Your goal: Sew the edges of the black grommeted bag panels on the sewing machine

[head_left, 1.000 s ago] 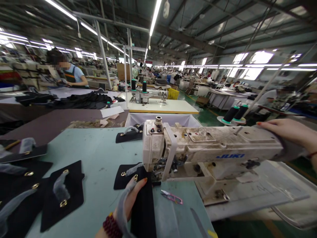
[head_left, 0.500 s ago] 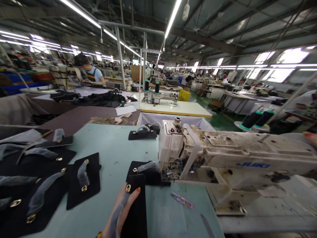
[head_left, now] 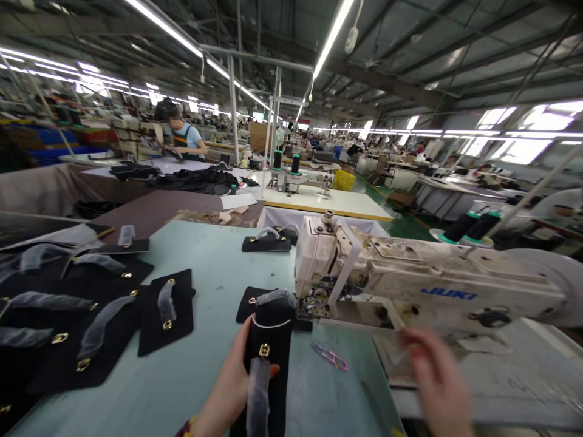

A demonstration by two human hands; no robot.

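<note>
The black fabric panel (head_left: 268, 328) is pinched upright in the left hand (head_left: 228, 388) just beside the Juki sewing machine (head_left: 410, 285); it is judged light, soft and limp, best held by its edges below the brass ring (head_left: 264, 350); the motion-blurred right hand (head_left: 437, 376) is loosely spread, gripping nothing.

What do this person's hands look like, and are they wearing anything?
The left hand and right hand are bare, without gloves, and no sleeve shows. A left fingernail wears orange-red polish, and a dark red band sits at the left wrist. The right hand is too blurred for detail.
</note>
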